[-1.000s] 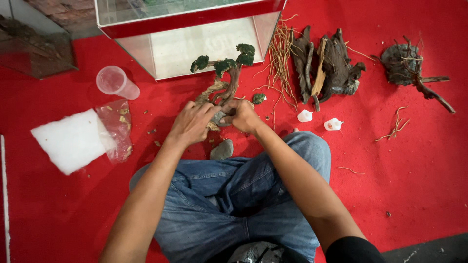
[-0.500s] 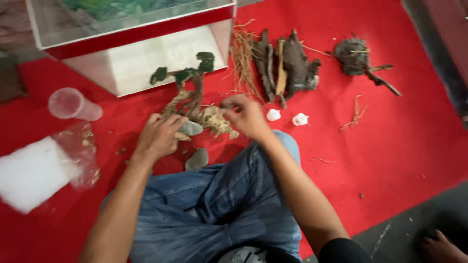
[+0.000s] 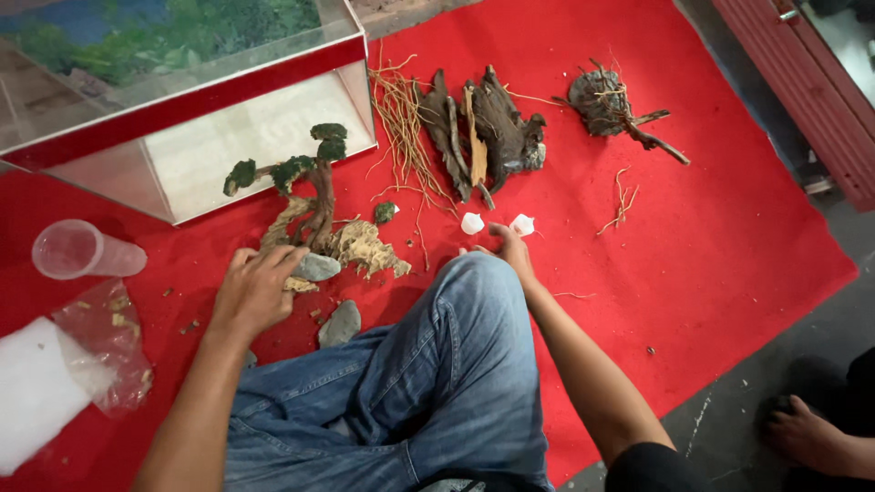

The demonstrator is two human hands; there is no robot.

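My left hand point(image 3: 255, 292) lies flat on the red carpet, its fingertips touching a grey stone point(image 3: 317, 267) at the foot of a small driftwood tree point(image 3: 314, 187) with green moss tufts. Tan porous rock point(image 3: 366, 248) sits against the tree's base. My right hand point(image 3: 509, 248) reaches over my jeans-clad knee with its fingers loose and nothing in them. Its tips are right next to two small white pieces point(image 3: 472, 222), the second white piece point(image 3: 521, 223) lying just to the right. A second grey stone point(image 3: 340, 323) lies by my leg.
A glass tank point(image 3: 182, 105) with a red rim stands at the back left. Dark driftwood pieces point(image 3: 483, 128), thin roots point(image 3: 401, 118) and a root ball point(image 3: 606, 100) lie behind. A plastic cup point(image 3: 77, 251), bag point(image 3: 109, 337) and white foam pad point(image 3: 36, 392) are left. Another person's foot point(image 3: 811, 433) is right.
My right hand has left the tree's base and moved right to the white pieces. My left hand stays by the grey stone. The view has shifted right.
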